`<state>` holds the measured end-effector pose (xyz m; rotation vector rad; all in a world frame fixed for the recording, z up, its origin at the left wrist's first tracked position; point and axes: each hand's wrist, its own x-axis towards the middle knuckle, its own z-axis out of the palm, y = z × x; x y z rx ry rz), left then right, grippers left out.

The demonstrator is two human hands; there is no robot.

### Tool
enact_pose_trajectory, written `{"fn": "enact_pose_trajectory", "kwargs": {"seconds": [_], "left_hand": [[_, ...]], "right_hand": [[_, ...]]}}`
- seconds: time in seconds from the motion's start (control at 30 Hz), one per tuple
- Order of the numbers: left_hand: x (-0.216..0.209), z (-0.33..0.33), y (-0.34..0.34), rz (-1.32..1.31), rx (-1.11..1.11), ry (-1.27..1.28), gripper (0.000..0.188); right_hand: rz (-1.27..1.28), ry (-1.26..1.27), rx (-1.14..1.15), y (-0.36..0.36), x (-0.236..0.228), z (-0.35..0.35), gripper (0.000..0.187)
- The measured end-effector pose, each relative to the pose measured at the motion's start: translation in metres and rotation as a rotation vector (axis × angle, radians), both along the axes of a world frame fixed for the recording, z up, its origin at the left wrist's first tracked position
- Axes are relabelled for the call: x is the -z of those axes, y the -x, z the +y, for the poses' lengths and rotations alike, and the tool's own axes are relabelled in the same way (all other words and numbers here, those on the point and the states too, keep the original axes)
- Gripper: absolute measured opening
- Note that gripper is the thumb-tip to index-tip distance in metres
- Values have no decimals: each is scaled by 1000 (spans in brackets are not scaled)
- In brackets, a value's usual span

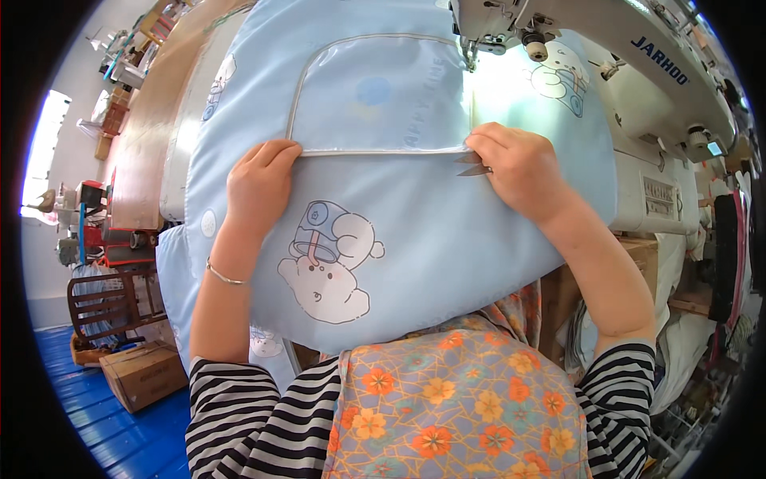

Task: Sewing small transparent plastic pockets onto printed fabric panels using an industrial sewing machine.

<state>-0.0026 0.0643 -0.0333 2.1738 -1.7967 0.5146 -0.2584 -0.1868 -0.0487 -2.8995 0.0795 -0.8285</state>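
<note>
A light blue fabric piece [431, 223] printed with white bears spreads across the sewing table and over my lap. On it lies a clear plastic panel [343, 96] with pale grey binding round its sides. Its near edge carries a straight white trim [383, 152]. My left hand [262, 185] is closed, pinching the trim's left corner. At the right corner, my right hand [519, 172] pinches the same trim. Small thread snips [475, 166] are also tucked in that hand, blades pointing left from under the fingers. The trim runs taut between both hands.
A sewing machine [638, 56] stands at the upper right, its needle and presser foot [469, 57] just beyond the panel's right side, under a bright lamp. To the left are a wooden table [148, 144], a brown chair [104, 299] and a cardboard box [144, 375].
</note>
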Motion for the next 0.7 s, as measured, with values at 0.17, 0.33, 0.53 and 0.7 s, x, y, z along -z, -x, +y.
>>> {"fn": "enact_pose_trajectory", "kwargs": {"seconds": [0.17,0.33,0.53,0.7], "left_hand": [[1,4,5,45,-75,59,32],[-2,1,10,30,-84,35,30],[0,-3,12,5,-108,23,28],[-1,-6,15,11,-130,37,27]], "right_hand": [[30,13,33,1,-1,5,23],[44,-4,48,-2,-3,0,22],[56,-31,49,0,-5,-4,26],[73,-71,22,4,-7,1,32]]}}
